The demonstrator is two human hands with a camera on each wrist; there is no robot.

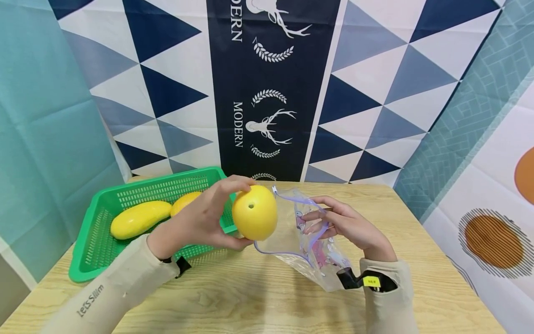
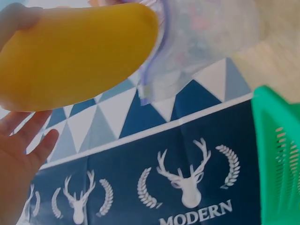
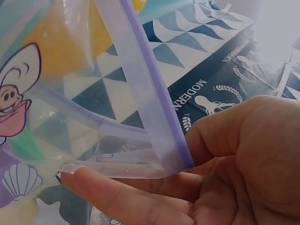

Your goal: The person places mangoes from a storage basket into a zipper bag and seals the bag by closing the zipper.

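One yellow fruit (image 1: 255,218) is gripped by the left hand (image 1: 200,220) above the bench (image 1: 417,278), between the green basket (image 1: 154,180) and the clear bag (image 1: 331,260). In the head view it appears nearly round, with a small dark pit facing the camera; the left wrist view reveals a longer, tapering body. The thumb and fingers of the left hand are parted around it, clasping it from opposite sides.

The right hand (image 1: 354,227) holds the clear bag by its lavender rim (image 1: 318,233), the rim passing between thumb and fingers; the fingers are bent and slightly separated. The mouth of the bag gapes toward the yellow fruit, whose edge lies just beside it; whether the two touch cannot be told. Cartoon figures, a shell and a star are printed on the film. A pale slider (image 1: 274,190) sits at the far end of the rim.

At left, the perforated basket contains an elongated fruit (image 1: 141,219) and, beside it, a second fruit (image 1: 185,202), partly hidden by the left hand; both are yellow. Behind the bench hangs a patterned cloth (image 1: 271,69) bearing triangles, deer heads and the word MODERN.
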